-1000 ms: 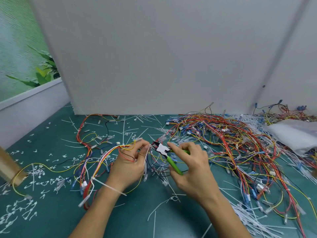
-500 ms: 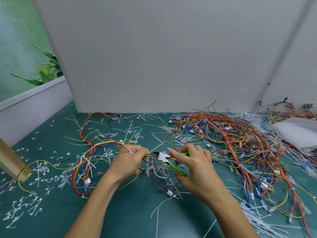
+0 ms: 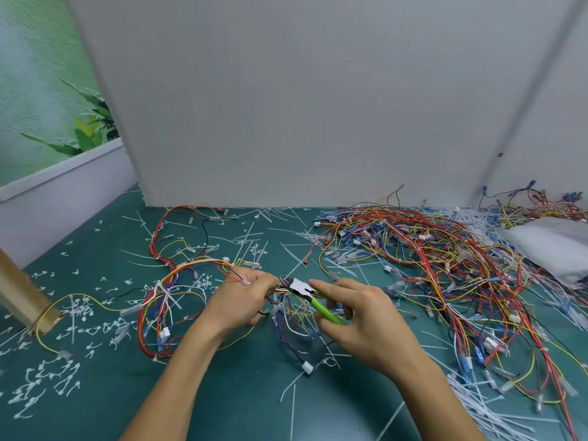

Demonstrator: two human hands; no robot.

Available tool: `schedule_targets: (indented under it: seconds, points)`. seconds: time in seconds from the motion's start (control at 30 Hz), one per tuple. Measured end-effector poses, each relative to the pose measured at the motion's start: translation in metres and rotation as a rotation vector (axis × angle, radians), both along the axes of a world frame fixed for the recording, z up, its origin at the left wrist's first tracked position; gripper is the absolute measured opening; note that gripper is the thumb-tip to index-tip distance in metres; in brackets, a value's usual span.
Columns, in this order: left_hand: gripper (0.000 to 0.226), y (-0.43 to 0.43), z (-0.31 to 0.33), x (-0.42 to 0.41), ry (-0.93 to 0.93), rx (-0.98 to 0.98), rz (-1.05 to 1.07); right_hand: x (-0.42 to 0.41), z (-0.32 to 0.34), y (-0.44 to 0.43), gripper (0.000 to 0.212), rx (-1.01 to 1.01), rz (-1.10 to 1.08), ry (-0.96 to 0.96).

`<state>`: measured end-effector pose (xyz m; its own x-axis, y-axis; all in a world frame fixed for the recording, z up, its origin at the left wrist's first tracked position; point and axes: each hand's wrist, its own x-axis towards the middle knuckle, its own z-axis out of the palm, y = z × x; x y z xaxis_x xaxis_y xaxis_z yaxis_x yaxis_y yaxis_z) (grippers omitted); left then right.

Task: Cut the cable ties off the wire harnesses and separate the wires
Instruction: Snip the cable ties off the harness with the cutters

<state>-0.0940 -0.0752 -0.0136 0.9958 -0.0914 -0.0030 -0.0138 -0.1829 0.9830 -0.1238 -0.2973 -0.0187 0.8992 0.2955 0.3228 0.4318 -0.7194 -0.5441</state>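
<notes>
Wire harness (image 3: 194, 265) gripped beside wire pile (image 3: 429, 256).

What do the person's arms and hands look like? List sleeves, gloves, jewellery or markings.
The left hand and right hand are bare: no gloves, rings or markings visible. Both forearms are uncovered to the frame's lower edge, with no sleeve, watch or bracelet in view.

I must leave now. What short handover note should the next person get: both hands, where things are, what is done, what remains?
Left hand: its grip pinches the multicoloured wire harness beside the cutter nose.
Right hand: holds the green-handled side cutters, nose at that harness.
Done: many cut white cable ties lie on the green mat.
Left: white ties still on the held harness; the large tangled wire pile at right looks unsorted.
</notes>
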Motion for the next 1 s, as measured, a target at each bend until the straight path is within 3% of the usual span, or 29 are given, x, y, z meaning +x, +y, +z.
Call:
schedule_targets:
  seconds: [0.1, 0.17, 0.27, 0.37, 0.43, 0.6, 0.8, 0.9, 1.0]
  points:
    - [0.037, -0.002, 0.001, -0.002, -0.082, -0.032, -0.001, 0.0, -0.001, 0.002, 0.051, 0.08, -0.01, 0.025]
    - [0.013, -0.007, 0.006, -0.004, -0.211, -0.095, 0.053, 0.001, -0.002, 0.002, 0.046, 0.234, -0.036, 0.095]
    - [0.018, -0.013, 0.005, -0.005, -0.356, -0.172, 0.211, 0.006, -0.004, 0.0, 0.035, 0.474, -0.065, 0.28]
    - [0.005, -0.016, -0.001, -0.005, -0.398, -0.115, 0.287, 0.006, 0.001, 0.003, 0.008, 0.649, -0.05, 0.45]
    - [0.004, -0.02, -0.005, -0.004, -0.38, -0.06, 0.254, 0.005, 0.003, 0.005, 0.012, 0.708, -0.027, 0.529]
    - [0.012, -0.029, -0.012, -0.001, -0.323, 0.059, 0.272, 0.0, 0.002, 0.012, 0.019, 0.747, 0.055, 0.63]
    - [0.015, -0.037, -0.016, -0.001, -0.237, -0.084, 0.319, -0.003, 0.003, 0.016, 0.042, 0.809, 0.105, 0.736]
    - [0.014, -0.039, -0.017, -0.003, -0.221, -0.164, 0.329, -0.004, 0.003, 0.017, 0.041, 0.804, 0.108, 0.722]
    - [0.017, -0.037, -0.013, -0.003, -0.267, -0.119, 0.322, -0.004, 0.001, 0.019, 0.025, 0.75, 0.107, 0.642]
